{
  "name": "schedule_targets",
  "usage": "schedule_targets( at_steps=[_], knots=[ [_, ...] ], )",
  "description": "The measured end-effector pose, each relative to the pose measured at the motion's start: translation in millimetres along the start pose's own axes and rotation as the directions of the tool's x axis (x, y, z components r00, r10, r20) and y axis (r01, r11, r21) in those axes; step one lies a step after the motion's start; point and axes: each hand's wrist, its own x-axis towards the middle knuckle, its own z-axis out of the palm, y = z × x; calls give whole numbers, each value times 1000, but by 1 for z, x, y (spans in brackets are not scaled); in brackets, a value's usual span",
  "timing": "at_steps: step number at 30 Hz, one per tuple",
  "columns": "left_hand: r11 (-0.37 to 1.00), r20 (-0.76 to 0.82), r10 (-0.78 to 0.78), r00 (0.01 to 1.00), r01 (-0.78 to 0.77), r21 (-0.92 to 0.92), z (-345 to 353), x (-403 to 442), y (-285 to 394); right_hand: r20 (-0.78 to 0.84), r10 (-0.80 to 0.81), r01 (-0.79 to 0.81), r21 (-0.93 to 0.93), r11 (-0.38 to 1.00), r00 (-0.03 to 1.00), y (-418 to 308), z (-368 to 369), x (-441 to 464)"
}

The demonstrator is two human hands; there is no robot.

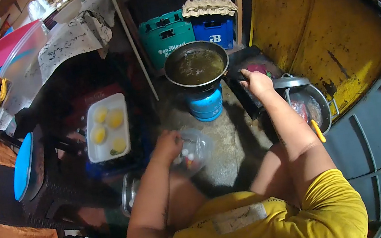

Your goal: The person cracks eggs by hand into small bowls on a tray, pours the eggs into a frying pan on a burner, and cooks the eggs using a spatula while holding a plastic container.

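My right hand (258,82) is closed at the right of the black frying pan (196,64), apparently around its dark handle, which barely shows against the dark background. Brownish oil (199,66) fills the pan, which sits on a burner above a small blue gas cylinder (206,104). My left hand (168,145) is curled at the rim of a clear plastic container (200,149) low in front of me. Small white, red and yellow pieces lie inside it. To the left, a white foam tray (110,152) bears several yellow round portions (114,118).
Green (167,38) and blue (213,32) crates stand behind the pan, with an egg tray (209,7) on top. At right are a lidded pot (319,101), an orange handle (318,131) and a yellow panel (303,20). A blue lid (24,166) stands at far left.
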Motion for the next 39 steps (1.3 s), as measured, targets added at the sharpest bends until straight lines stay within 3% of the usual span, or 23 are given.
schedule_targets(
  at_steps=[6, 9, 11, 15, 17, 20, 23, 25, 26, 29, 30, 31, 33, 36, 38, 39],
  knots=[
    [1000, 21, -6, 1000, 6, -13, 0, -1, -1, -36, 37, -37, 5, 999, 999, -7, 1, -4],
    [999, 25, 20, 999, -19, -26, 3, 0, -4, -63, 81, -87, -101, 991, 995, -17, -6, -9],
    [1000, 37, 5, 999, -4, -8, 7, 0, -5, -81, 4, -26, -275, 961, 997, -22, -10, -11],
    [1000, 80, -5, 997, 4, 17, 9, 3, -4, -61, -24, 6, -275, 961, 998, -21, -8, -8],
    [999, 156, -22, 987, 15, 44, 5, 3, 2, -44, -18, 9, -186, 983, 999, -16, 1, -3],
    [999, 92, 38, 995, -38, -4, -1, 0, 11, -90, -83, 65, -188, 980, 992, -10, 8, 1],
    [1000, -75, -27, 997, 27, 5, -9, -3, 12, -106, -106, 81, -217, 973, 989, -8, 11, 1],
    [996, -329, 41, 943, -66, -66, -20, -2, 4, -59, -48, 34, -216, 976, 997, -14, 5, -1],
    [997, -345, 24, 938, -48, -63, -30, -4, -1, -36, -26, 18, -218, 976, 999, -10, 7, 1],
    [942, -586, -279, 761, 96, -323, -75, -13, -5, -23, -8, 2, -228, 974, 1000, -12, 5, -2],
    [933, -659, -336, 673, 144, -328, -81, -13, -26, -30, -7, 0, -227, 974, 1000, -10, 6, -1],
    [937, -741, -342, 579, 267, -224, -89, -13, -50, -37, -3, -5, -226, 974, 999, -8, 8, -1],
    [880, -749, -465, 472, 342, -330, -113, -20, -89, -54, -7, -5, -216, 976, 998, -4, 12, 0],
    [749, -738, -563, 373, 607, -264, -140, -21, -163, -91, -1, -17, -201, 979, 996, -3, 15, 0],
    [700, -709, -392, 586, 690, 183, -132, -11, -261, -111, 9, -31, -198, 980, 994, -3, 15, 0],
    [584, -504, -482, 717, 691, 426, -153, -13, -240, -130, -17, -9, -194, 981, 991, -4, 14, -1]
  ],
)
